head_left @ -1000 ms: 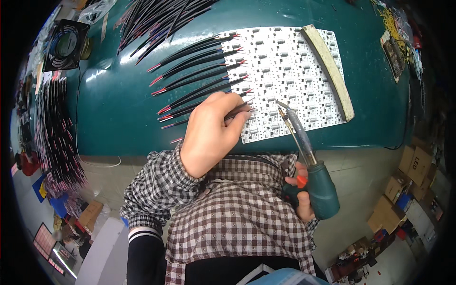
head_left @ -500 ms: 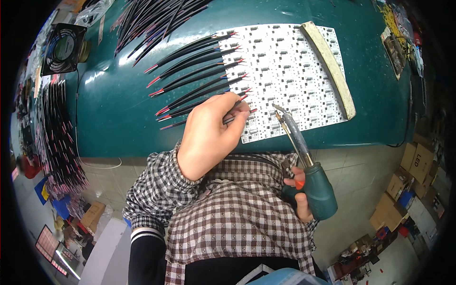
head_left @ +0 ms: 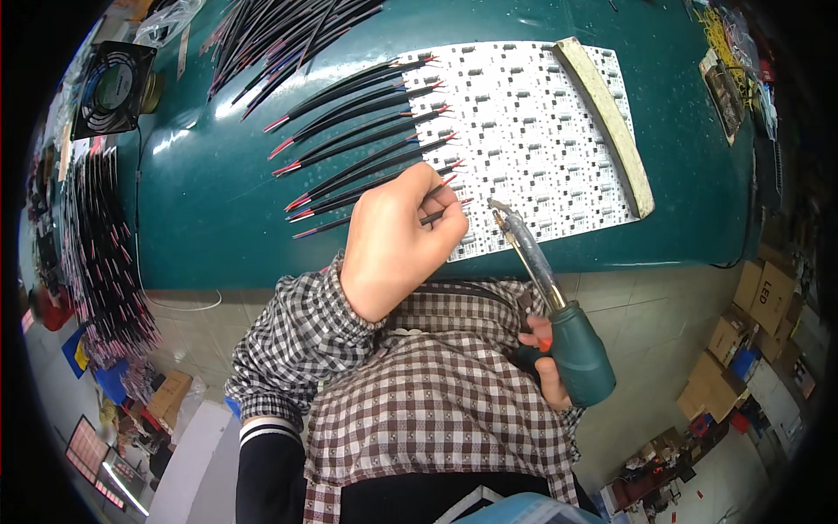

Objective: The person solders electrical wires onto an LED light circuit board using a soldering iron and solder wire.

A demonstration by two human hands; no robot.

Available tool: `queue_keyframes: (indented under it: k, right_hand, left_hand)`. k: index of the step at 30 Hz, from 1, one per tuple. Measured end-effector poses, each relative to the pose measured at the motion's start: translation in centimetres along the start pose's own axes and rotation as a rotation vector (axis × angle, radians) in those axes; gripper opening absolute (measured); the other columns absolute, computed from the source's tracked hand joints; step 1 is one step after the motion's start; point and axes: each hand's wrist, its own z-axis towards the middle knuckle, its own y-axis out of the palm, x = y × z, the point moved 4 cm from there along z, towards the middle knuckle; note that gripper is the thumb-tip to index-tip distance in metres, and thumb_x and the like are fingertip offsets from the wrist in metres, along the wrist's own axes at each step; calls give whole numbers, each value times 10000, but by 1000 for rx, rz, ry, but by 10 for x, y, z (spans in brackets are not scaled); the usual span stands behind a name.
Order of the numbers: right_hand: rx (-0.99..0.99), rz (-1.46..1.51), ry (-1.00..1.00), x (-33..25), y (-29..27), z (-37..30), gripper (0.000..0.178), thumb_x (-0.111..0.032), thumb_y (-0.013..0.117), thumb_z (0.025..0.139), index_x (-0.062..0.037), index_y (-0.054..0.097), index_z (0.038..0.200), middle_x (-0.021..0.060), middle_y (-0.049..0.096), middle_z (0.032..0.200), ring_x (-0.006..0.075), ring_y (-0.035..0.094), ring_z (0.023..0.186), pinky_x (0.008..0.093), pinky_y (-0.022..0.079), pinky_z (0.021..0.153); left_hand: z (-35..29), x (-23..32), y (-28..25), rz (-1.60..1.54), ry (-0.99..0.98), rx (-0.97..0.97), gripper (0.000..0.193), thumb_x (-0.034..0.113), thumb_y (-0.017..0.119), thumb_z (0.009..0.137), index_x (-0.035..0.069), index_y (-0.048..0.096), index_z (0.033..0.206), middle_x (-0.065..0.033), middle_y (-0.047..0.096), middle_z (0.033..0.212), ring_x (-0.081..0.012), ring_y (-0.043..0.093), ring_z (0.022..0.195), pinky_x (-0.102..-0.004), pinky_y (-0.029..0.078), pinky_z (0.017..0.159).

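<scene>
My left hand (head_left: 397,240) is closed, pinching a thin black cable (head_left: 434,217) between thumb and fingers at the near left edge of a white circuit board panel (head_left: 524,113). The cable's bare end points right, over the panel. In my right hand (head_left: 550,375) is a green pistol-shaped soldering iron (head_left: 583,358), its bent metal tip just right of the cable end. Several black cables (head_left: 340,113) with red, white and blue wire ends lie in a row along the panel's left edge. My left hand hides part of the nearest ones.
A pale curved bar (head_left: 602,122) rests across the panel's right side. Loose black cables (head_left: 279,44) are heaped at the far left; another bundle (head_left: 100,244) hangs over the left table edge. A small black fan (head_left: 113,90) stands on the green table (head_left: 201,210). Cardboard boxes (head_left: 768,293) sit at right.
The soldering iron's tip has shifted left and slightly toward me, closer to the cable end. My left hand has moved slightly right, still pinching the cable.
</scene>
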Motion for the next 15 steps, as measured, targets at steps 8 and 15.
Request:
queue_keyframes:
  k: [8,15]
  right_hand:
    - [-4,-19,44,1,2,2,748,-147,842,775,103,424,1342,257,647,1129,295,686,1010,372,590,833]
    - [18,21,95,2,5,4,720,-106,828,778,101,428,1339,261,647,1129,291,689,1000,371,588,836]
  left_hand:
    - [-1,-1,3,-27,14,56,135,65,678,776,-26,590,826,-152,683,741,-249,692,638,-322,539,576]
    - [-2,0,4,-29,12,63,138,68,682,783,-22,585,826,-144,683,740,-243,690,633,-318,540,573]
